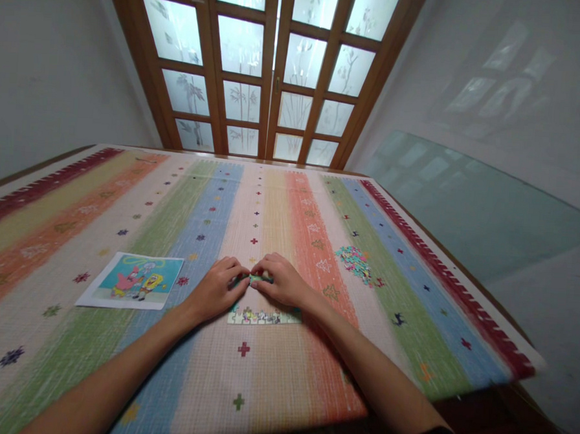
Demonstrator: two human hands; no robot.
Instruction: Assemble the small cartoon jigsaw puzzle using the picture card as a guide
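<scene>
My left hand (221,285) and my right hand (279,280) meet at the middle of the table, fingertips almost touching. Between them, both sets of fingers pinch small green jigsaw puzzle pieces (253,280); how many there are is hidden by the fingers. Just below, on the near side, lies a partly joined strip of jigsaw puzzle (265,317), flat on the cloth, its top edge partly covered by my hands. Off to the left rests a printed reference picture (135,281) of cartoon figures. A heap of loose puzzle pieces (355,262) sits to the right.
A striped tablecloth (204,374) covers the table, whose near edge drops away at the lower right. Wooden doors with glass panes (272,80) stand beyond the far edge. A glass-like panel (465,207) is on the right wall.
</scene>
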